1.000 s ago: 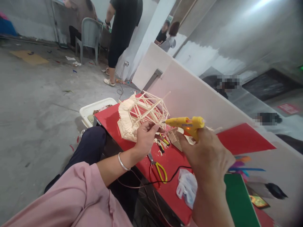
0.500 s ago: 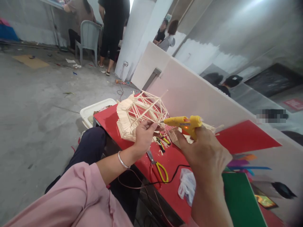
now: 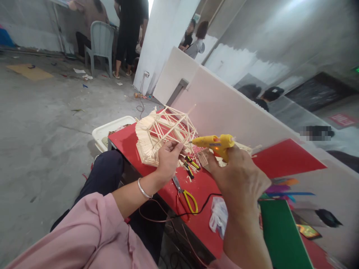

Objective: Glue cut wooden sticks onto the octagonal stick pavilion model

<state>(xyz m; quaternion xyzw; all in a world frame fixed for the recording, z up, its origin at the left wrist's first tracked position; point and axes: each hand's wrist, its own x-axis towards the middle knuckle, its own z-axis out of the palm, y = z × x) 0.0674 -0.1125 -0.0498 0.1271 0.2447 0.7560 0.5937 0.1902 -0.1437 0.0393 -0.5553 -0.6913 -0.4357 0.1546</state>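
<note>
My right hand [image 3: 241, 175] grips a yellow glue gun [image 3: 214, 142], its nozzle pointing left at my left fingertips. My left hand [image 3: 167, 158] pinches a thin wooden stick at the nozzle tip, right in front of a pale stick-built model house [image 3: 161, 131] that stands on the red table [image 3: 202, 194]. A silver bangle sits on my left wrist. The stick itself is mostly hidden by my fingers.
Yellow-handled scissors [image 3: 186, 196], small yellow pliers [image 3: 190, 166], loose sticks, a plastic bag [image 3: 218, 218] and a green sheet [image 3: 283, 235] lie on the table. A white panel [image 3: 224, 108] backs it. A white bin [image 3: 108, 130] stands left. Other people and a chair [image 3: 101, 43] are far behind.
Both hands and the glue gun stay together at the model; the view has shifted slightly. The standing person in black at the back has moved left.
</note>
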